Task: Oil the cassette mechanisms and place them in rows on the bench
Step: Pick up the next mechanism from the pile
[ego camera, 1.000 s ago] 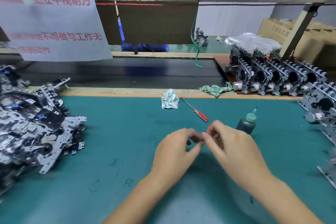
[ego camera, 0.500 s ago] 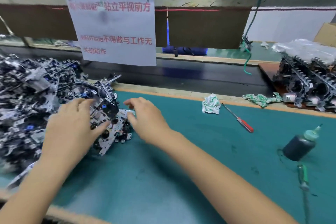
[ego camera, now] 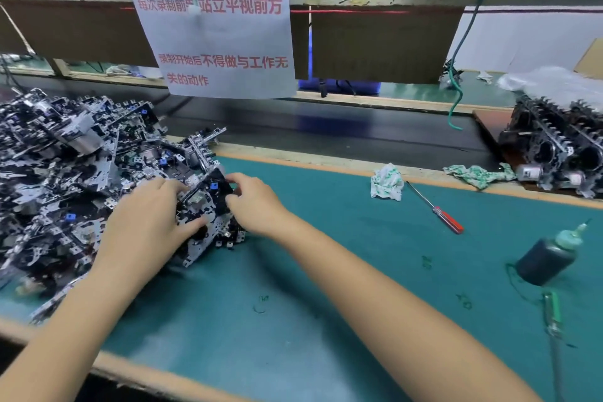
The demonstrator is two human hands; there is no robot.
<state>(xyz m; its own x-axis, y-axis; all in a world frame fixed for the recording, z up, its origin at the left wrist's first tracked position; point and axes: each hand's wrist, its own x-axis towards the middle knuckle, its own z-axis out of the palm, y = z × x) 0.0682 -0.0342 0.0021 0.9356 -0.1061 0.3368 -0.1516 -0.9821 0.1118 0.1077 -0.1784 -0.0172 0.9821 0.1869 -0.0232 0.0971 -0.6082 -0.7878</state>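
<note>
A big heap of metal cassette mechanisms (ego camera: 65, 179) covers the left of the green bench mat (ego camera: 326, 287). At the heap's right edge both hands hold one cassette mechanism (ego camera: 207, 202), tilted up. My left hand (ego camera: 146, 225) grips its left and lower side, thumb on its face. My right hand (ego camera: 257, 202) pinches its right edge. A dark oil bottle (ego camera: 548, 259) with a green nozzle stands at the right. Finished mechanisms (ego camera: 554, 150) stand in rows at the far right.
A red-handled screwdriver (ego camera: 437, 214) and a crumpled white-green rag (ego camera: 386, 181) lie near the mat's back edge, with another rag (ego camera: 476, 174) further right. A green-handled tool (ego camera: 553, 313) lies below the bottle. A paper notice (ego camera: 215, 39) hangs above the black conveyor belt (ego camera: 326, 134).
My hands left the middle of the mat and reached left to the heap. They have closed on one mechanism and tipped it up from the pile's edge.
</note>
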